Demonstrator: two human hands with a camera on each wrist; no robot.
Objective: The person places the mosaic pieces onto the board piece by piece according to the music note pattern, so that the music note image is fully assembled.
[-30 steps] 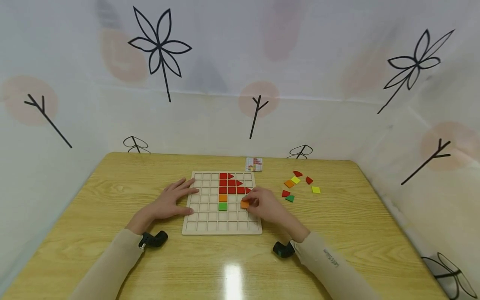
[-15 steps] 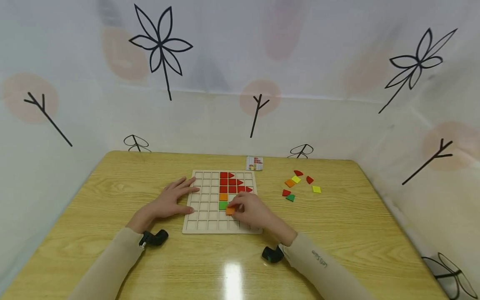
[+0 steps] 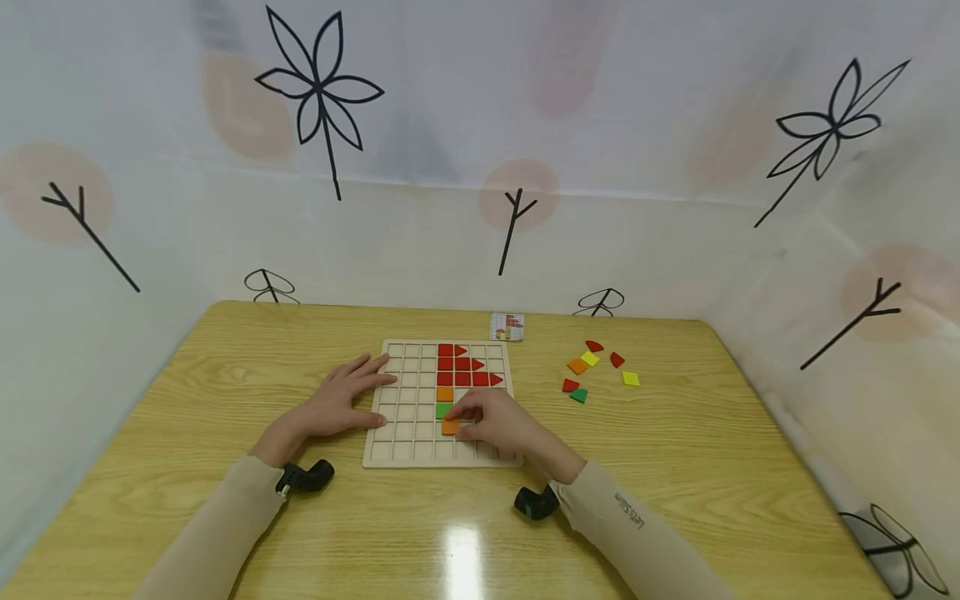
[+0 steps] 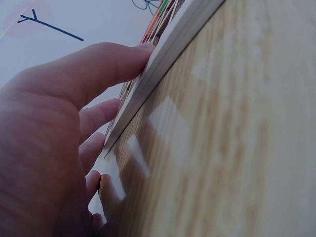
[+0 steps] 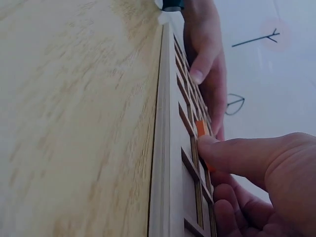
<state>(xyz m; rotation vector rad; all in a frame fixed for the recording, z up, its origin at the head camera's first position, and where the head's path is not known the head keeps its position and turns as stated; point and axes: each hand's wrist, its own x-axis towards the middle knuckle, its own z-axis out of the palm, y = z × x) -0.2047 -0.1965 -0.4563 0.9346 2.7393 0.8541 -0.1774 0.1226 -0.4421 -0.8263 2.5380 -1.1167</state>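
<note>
A wooden grid board (image 3: pixel 401 450) lies on the table. In its cells sit several red squares and red triangles (image 3: pixel 477 365), with an orange square (image 3: pixel 445 393) and a green square (image 3: pixel 442 411) below them. My right hand (image 3: pixel 498 423) pinches another orange square tile (image 3: pixel 450 427) between thumb and fingers, just under the green one. In the right wrist view this orange tile (image 5: pixel 200 128) stands tilted at the grid. My left hand (image 3: pixel 337 402) rests on the board's left edge with its fingers spread; in the left wrist view its thumb touches the board's rim (image 4: pixel 143 94).
Right of the board lie loose tiles: yellow squares (image 3: pixel 631 379), an orange square (image 3: pixel 577 366), red quarter-round pieces (image 3: pixel 617 359) and a green piece (image 3: pixel 578 396). A small pattern card (image 3: pixel 507 327) lies behind the board. Patterned cloth surrounds the table.
My right hand has carried the orange tile leftward and nearer over the board, from the right columns to below the green square. My left hand has stayed in place.
</note>
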